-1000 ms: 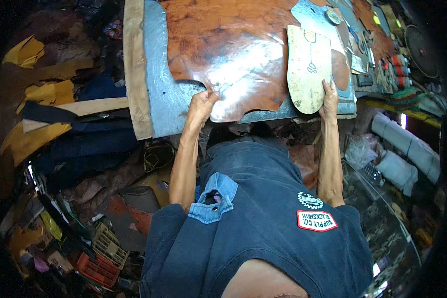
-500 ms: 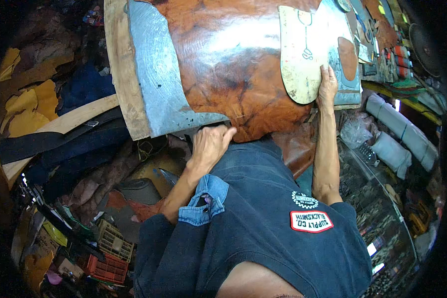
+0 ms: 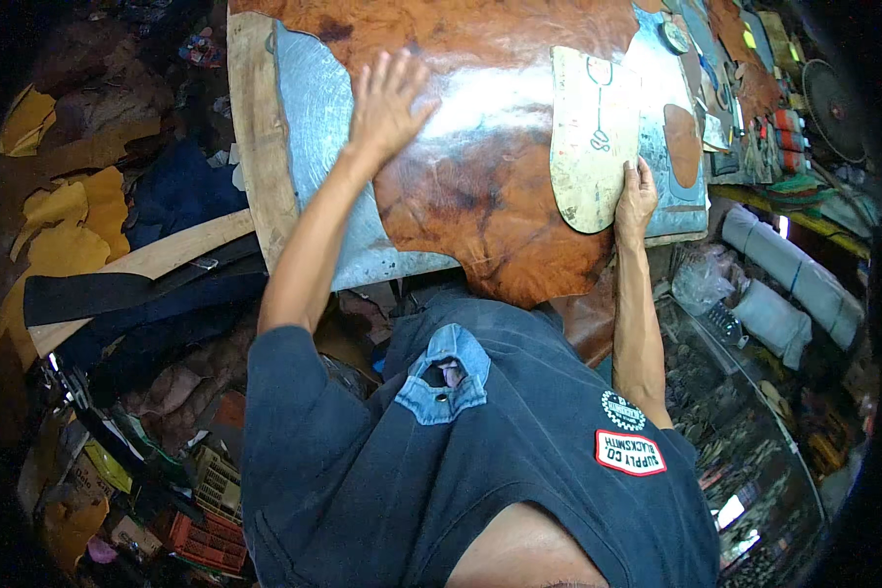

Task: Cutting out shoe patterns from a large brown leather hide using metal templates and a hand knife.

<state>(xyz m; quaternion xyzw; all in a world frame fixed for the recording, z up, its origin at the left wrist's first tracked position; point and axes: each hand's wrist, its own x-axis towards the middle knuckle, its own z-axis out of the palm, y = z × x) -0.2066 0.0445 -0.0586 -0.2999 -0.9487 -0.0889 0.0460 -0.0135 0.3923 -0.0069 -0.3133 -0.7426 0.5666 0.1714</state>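
Observation:
A large brown marbled leather hide (image 3: 490,186) lies across a metal-topped table (image 3: 309,108), its lower lobe hanging over the near edge toward my lap. My left hand (image 3: 390,103) is spread over the hide's left part, fingers apart, with nothing in it. On the hide's right side lies a cream-coloured pattern template (image 3: 583,162) with a rounded lower end and hand-drawn marks. My right hand (image 3: 637,201) grips the template's lower right edge, fingertips on its top face; the rest of its fingers are partly hidden.
Right of the template is a small brown leather piece (image 3: 683,147). Spools (image 3: 790,137) and tools crowd the far right. White wrapped rolls (image 3: 784,265) lie at right. Yellow leather scraps (image 3: 69,220), a wooden plank (image 3: 167,257) and a red crate (image 3: 209,537) are at left.
My left hand has moved from the table's near edge up onto the hide and its fingers have spread. The right hand keeps to the template; the hide's left edge now sits further right.

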